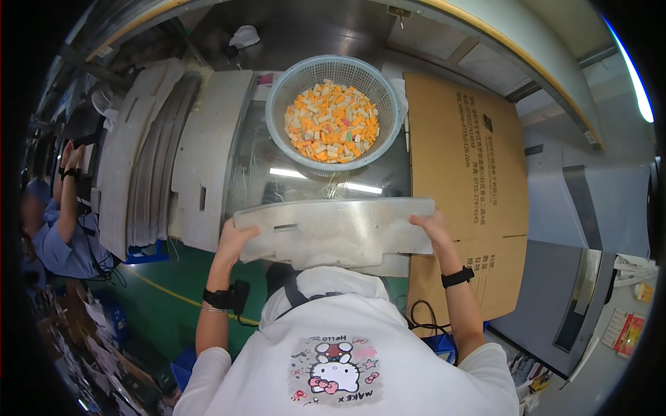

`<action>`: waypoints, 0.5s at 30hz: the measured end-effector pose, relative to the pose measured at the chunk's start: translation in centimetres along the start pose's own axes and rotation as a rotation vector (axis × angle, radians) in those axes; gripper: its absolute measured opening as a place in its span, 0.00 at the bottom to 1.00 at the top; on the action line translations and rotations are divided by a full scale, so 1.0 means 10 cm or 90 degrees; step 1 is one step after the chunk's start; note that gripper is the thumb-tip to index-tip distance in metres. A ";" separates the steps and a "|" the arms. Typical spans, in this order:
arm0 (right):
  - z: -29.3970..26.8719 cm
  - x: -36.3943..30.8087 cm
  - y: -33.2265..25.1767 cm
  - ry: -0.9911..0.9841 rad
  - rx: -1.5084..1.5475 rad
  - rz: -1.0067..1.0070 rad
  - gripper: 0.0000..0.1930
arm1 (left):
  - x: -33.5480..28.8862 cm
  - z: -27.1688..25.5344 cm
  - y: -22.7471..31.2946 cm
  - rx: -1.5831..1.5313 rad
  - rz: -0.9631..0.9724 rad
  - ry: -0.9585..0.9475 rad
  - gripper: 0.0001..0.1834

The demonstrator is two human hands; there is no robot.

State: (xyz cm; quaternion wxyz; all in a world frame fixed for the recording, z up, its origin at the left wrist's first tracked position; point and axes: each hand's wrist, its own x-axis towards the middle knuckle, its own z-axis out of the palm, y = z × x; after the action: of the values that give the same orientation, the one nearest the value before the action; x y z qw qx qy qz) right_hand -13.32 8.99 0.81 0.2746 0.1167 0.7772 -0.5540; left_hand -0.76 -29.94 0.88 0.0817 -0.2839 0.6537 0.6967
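Observation:
Both my hands hold a long grey plate (pixel 333 229) in front of my body. It has a small slot near its left end and a stepped near edge. My left hand (pixel 238 239) is closed on its left end, thumb on top. At the right end my right hand (pixel 431 229) grips it the same way, fingers mostly hidden beneath. Just beyond the plate is a shiny metal tabletop (pixel 250 166). A round blue-grey plastic basket (pixel 275 114) stands there, holding many small orange and cream blocks (pixel 333 121).
Similar grey plates (pixel 214 152) lie at the left, with a stack (pixel 139 166) beyond them. On the right is a large cardboard sheet or box (pixel 465 194), beside a grey cabinet (pixel 548 305). A co-worker (pixel 62 232) is at the far left. A shelf edge (pixel 513 59) runs overhead.

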 end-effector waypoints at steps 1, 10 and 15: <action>0.00 -0.02 0.04 0.018 0.037 -0.017 0.18 | -0.03 -0.01 0.01 -0.001 0.000 0.001 0.19; -0.16 -0.41 0.19 0.071 0.163 -0.204 0.14 | -0.37 -0.13 0.18 0.071 0.131 0.009 0.17; -0.12 -0.37 0.13 0.009 0.216 -0.399 0.13 | -0.26 -0.24 0.10 0.057 0.387 -0.151 0.17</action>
State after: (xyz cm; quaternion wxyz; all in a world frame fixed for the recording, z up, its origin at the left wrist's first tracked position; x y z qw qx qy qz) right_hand -9.97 11.01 2.10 0.0628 -0.0794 0.6740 -0.7317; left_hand 1.56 -31.65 3.04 -0.0420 0.0110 0.7245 0.6879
